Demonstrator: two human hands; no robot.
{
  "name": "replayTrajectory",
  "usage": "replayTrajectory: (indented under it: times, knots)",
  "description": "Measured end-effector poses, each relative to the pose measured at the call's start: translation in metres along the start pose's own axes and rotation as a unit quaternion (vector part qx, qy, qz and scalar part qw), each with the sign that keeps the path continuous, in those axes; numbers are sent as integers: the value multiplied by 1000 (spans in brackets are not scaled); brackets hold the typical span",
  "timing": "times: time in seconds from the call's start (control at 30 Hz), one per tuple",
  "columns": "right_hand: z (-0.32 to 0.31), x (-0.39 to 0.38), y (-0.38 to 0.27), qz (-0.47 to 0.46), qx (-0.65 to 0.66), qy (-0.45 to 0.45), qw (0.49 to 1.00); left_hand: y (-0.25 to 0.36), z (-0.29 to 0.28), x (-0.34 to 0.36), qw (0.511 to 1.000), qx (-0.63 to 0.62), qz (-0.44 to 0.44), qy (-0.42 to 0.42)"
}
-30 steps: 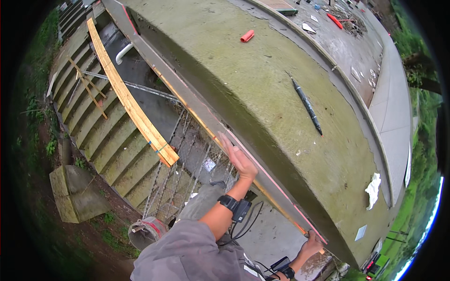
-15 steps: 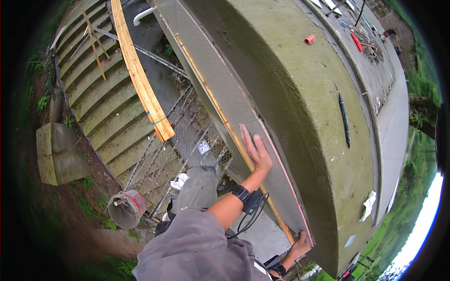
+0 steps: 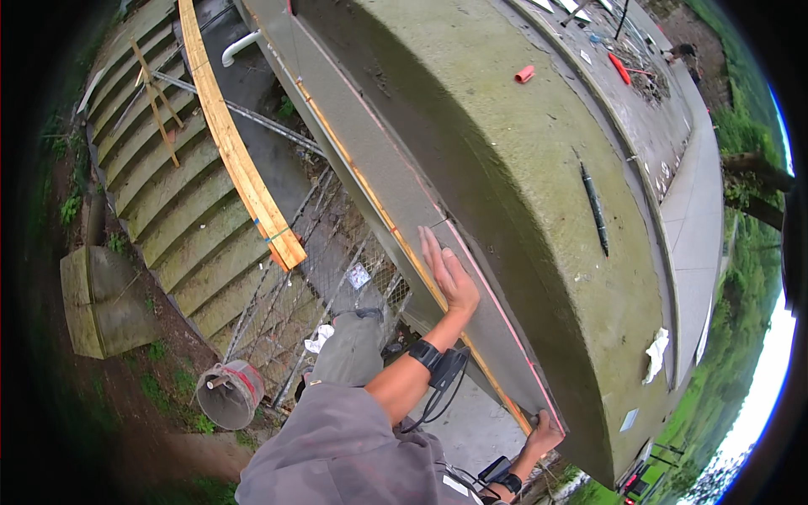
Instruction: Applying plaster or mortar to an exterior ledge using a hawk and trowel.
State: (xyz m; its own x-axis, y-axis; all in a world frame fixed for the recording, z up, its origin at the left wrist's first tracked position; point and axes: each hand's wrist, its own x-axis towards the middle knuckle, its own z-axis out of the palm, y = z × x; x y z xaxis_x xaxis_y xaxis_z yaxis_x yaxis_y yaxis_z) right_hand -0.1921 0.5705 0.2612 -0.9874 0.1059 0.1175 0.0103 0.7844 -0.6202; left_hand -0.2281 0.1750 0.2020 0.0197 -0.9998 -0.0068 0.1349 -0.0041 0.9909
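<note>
A long grey board with an orange lower edge lies against the side of a mossy green concrete slab. My left hand presses flat on the board's face, fingers stretched out and slightly spread. A black wrist device with a cable sits on that forearm. My right hand is curled around the board's near end at the lower right, partly hidden behind it.
A black marker, a red piece and a white rag lie on the slab. Below left are concrete steps, a wooden plank, wire mesh, a bucket and a concrete block.
The view has swung so the slab and board stand steeper in the picture. My left hand stays flat on the board, a little farther along it. My right hand keeps the near end.
</note>
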Motion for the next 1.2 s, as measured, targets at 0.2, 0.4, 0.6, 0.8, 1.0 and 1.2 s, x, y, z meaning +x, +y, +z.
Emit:
replayTrajectory:
  times: [0.2, 0.4, 0.6, 0.8, 1.0, 1.2]
  knots:
    - [-1, -4, -12, 50, -67, 14, 996, -10, -2, -2, 995, 7, 93, -42]
    - [-1, -9, -6, 109, 12, 30, 994, -18, 11, 9, 981, -125, 107, -105]
    - [-1, -6, -18, 157, 138, 46, 977, -13, 5, 14, 964, 148, 203, -82]
    - [-4, -1, -17, 166, 113, 51, 978, -17, -13, 4, 768, 458, 447, -26]
    - [-2, 3, -11, 52, 41, 115, 991, -27, -82, -15, 747, 554, 301, -210]
    - [4, -4, -2, 20, 96, 139, 985, -23, 0, 35, 589, 741, 311, -81]
